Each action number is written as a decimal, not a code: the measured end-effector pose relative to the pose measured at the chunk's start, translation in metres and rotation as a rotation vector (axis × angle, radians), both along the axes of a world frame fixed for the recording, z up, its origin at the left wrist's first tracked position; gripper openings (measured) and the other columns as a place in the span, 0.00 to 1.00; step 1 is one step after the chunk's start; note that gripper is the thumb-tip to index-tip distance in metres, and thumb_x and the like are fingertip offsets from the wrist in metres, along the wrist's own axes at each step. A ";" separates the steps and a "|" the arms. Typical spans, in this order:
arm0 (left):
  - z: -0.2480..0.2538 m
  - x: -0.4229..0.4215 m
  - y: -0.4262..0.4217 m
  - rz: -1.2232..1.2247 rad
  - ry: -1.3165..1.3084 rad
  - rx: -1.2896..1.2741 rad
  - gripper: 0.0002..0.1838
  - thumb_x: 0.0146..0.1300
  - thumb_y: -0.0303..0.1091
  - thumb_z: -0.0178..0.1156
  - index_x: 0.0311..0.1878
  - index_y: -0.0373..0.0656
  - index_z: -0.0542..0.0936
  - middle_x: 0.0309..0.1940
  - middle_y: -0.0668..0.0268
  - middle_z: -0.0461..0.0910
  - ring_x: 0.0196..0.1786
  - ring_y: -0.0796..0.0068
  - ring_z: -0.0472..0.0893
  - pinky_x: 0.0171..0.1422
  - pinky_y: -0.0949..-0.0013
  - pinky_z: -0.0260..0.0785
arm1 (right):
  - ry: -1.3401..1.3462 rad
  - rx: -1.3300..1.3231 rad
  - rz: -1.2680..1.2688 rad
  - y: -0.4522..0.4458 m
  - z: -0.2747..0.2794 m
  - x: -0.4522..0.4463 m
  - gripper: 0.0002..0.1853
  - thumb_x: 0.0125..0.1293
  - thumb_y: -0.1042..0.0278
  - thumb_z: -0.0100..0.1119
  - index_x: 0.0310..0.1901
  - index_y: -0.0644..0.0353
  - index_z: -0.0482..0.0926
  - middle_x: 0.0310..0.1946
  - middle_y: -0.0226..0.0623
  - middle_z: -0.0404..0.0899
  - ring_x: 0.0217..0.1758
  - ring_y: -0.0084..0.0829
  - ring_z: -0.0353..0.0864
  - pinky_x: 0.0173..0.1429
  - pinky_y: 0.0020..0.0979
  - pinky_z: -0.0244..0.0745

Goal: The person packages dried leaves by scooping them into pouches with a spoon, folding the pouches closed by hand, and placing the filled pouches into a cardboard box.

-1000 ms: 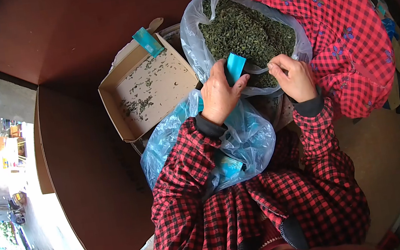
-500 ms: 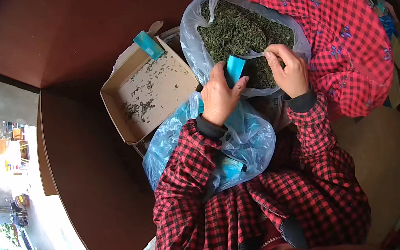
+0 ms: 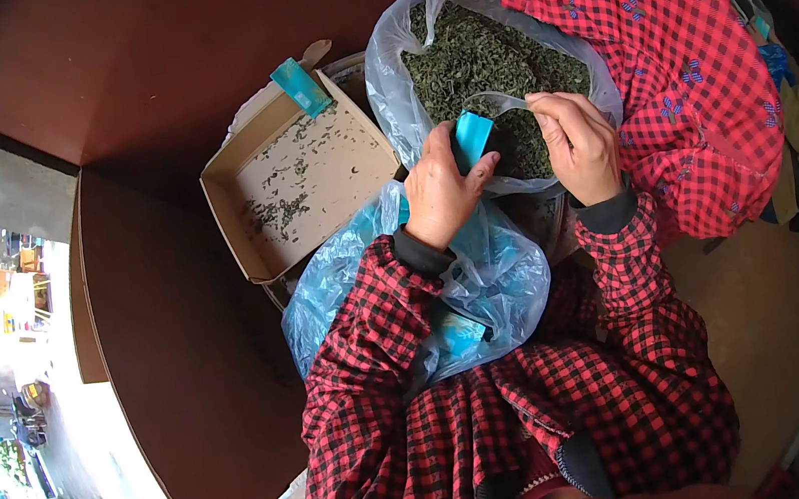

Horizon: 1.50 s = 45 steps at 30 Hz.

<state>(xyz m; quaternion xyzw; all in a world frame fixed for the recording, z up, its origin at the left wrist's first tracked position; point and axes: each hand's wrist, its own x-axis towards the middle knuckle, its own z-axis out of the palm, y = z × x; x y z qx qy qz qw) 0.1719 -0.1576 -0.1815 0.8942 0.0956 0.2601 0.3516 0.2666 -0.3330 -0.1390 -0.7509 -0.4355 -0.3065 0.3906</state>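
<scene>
My left hand (image 3: 436, 192) is closed around a small teal packet (image 3: 473, 139), its upper end pointing toward the tea-like leaves. In my right hand (image 3: 580, 145), thumb and fingers pinch the handle of a clear spoon (image 3: 501, 102), whose bowl end is over the leaves, just above the packet. Dried green leaves (image 3: 475, 53) fill a large clear plastic bag (image 3: 387, 79) standing open beyond both hands. Below my left hand, a bluish plastic bag (image 3: 500, 282) lies on my lap with more teal packets (image 3: 459, 330) inside.
A shallow cardboard box (image 3: 304, 176) with scattered leaf bits stands left of the leaf bag, another teal packet (image 3: 301, 88) on its far corner. Red checked cloth (image 3: 680, 81) drapes along the right. Dark brown panels (image 3: 185, 348) rise at the left.
The spoon in my right hand has come further out over the leaves, so its bowl end shows more clearly. My left hand keeps the packet in nearly the same place.
</scene>
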 end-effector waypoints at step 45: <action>0.000 0.000 -0.001 0.012 0.016 0.001 0.35 0.58 0.50 0.72 0.61 0.35 0.71 0.46 0.44 0.81 0.43 0.40 0.83 0.44 0.48 0.76 | 0.321 0.070 -0.065 0.007 -0.035 0.020 0.07 0.71 0.68 0.62 0.45 0.62 0.82 0.33 0.40 0.85 0.35 0.34 0.87 0.40 0.33 0.78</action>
